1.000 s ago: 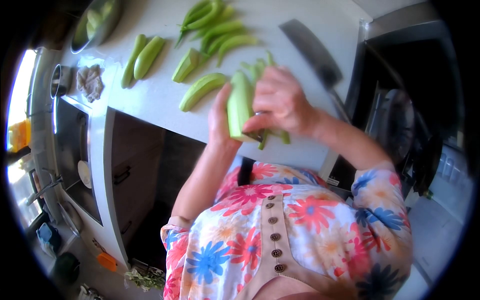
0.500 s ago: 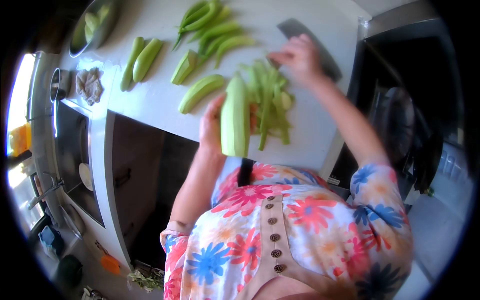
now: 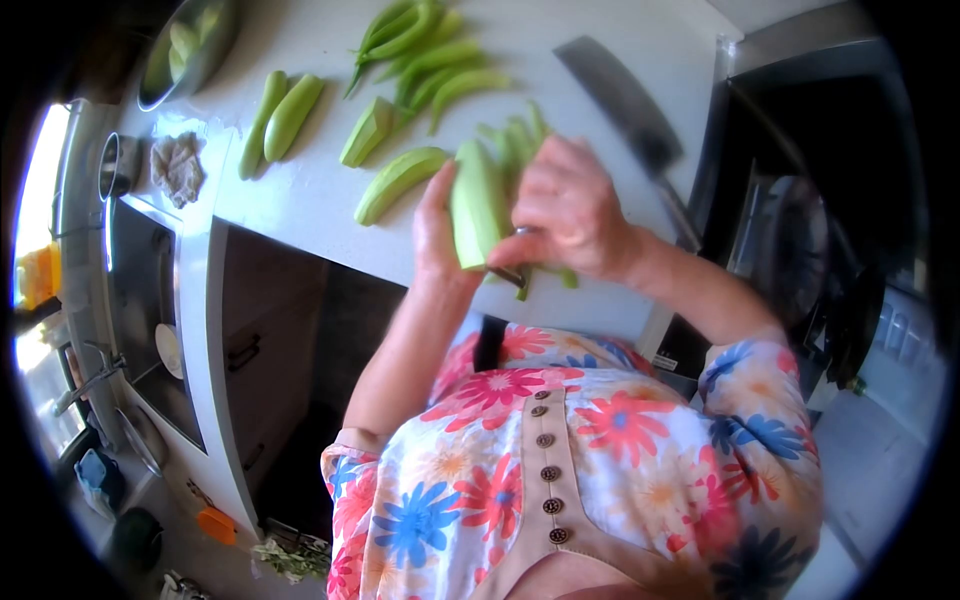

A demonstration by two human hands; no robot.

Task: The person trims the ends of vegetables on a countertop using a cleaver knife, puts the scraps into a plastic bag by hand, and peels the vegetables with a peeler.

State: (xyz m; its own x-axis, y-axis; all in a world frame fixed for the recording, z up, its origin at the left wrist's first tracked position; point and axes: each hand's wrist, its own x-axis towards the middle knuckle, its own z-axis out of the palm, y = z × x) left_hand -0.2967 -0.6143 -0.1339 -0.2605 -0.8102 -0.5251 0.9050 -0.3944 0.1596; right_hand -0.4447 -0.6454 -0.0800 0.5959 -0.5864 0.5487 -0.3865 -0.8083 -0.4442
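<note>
My left hand (image 3: 437,225) is wrapped round a long, pale green gourd (image 3: 475,205) whose visible side is peeled, held tilted above the counter. Against the gourd's near end is a small metal vegetable peeler (image 3: 508,273), its handle inside my closed right hand (image 3: 570,210). Behind that hand lie green peelings (image 3: 520,140), partly covered by it. A cleaver (image 3: 625,105) rests flat beyond my right hand. Left of the gourd lie a curved green piece (image 3: 400,185) and a cut, faceted chunk (image 3: 367,132).
Green peppers (image 3: 400,35) lie at the back of the white counter (image 3: 300,210). Two slim green vegetables (image 3: 293,120) are further left, near a crumpled cloth (image 3: 177,170) and a metal bowl (image 3: 208,75) with pieces in it. A dark stove (image 3: 830,130) borders the right side.
My right hand has come down and left from above the peelings, bringing the peeler to the gourd's near end. My left hand has raised and tilted the gourd slightly.
</note>
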